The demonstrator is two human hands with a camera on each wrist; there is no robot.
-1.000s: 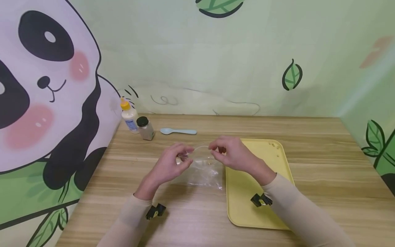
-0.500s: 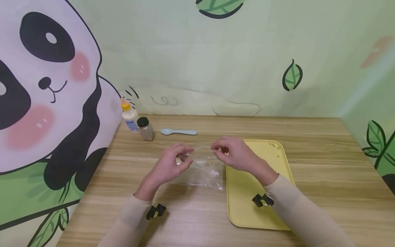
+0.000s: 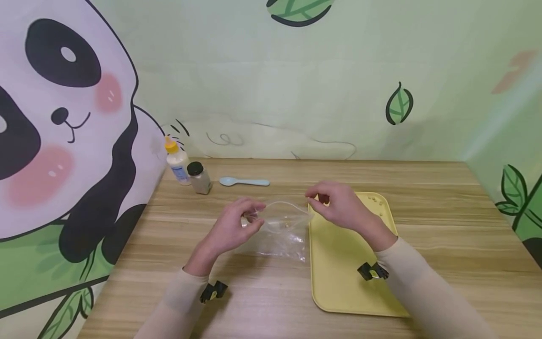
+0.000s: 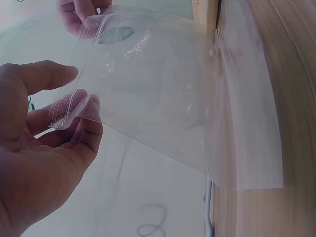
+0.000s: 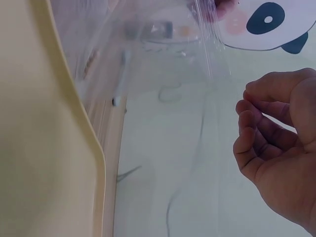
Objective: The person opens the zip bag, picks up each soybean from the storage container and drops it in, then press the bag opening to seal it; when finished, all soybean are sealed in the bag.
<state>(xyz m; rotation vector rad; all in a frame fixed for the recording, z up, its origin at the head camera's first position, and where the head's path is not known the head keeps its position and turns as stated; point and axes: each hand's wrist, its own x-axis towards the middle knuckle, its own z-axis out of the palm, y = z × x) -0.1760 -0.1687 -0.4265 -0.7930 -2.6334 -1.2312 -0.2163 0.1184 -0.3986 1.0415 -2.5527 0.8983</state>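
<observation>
A clear zip bag [image 3: 281, 242] hangs between the hands, its mouth bowed apart at the top. Several small tan pieces show inside it. My left hand [image 3: 235, 225] grips one top corner of the bag; in the left wrist view, the curled fingers [image 4: 91, 131] hold that corner while the thumb stands away from it. My right hand [image 3: 338, 205] is over the tray's far left part, just off the other top corner. In the right wrist view, a gap separates its loosely curled fingers [image 5: 247, 140] from the bag's ridged zip edge, and they hold nothing.
A yellow tray [image 3: 347, 282] lies on the wooden table [image 3: 457, 235] at the right, with several small tan pieces [image 3: 373, 199] in its far corner. A light blue spoon [image 3: 250, 181], a black-capped jar [image 3: 200, 179] and a yellow-topped bottle [image 3: 178, 164] stand or lie behind the bag.
My right hand has let go of the bag's right top edge and moved right, over the tray. The bag's mouth line now extends farther right; my left hand has kept its hold.
</observation>
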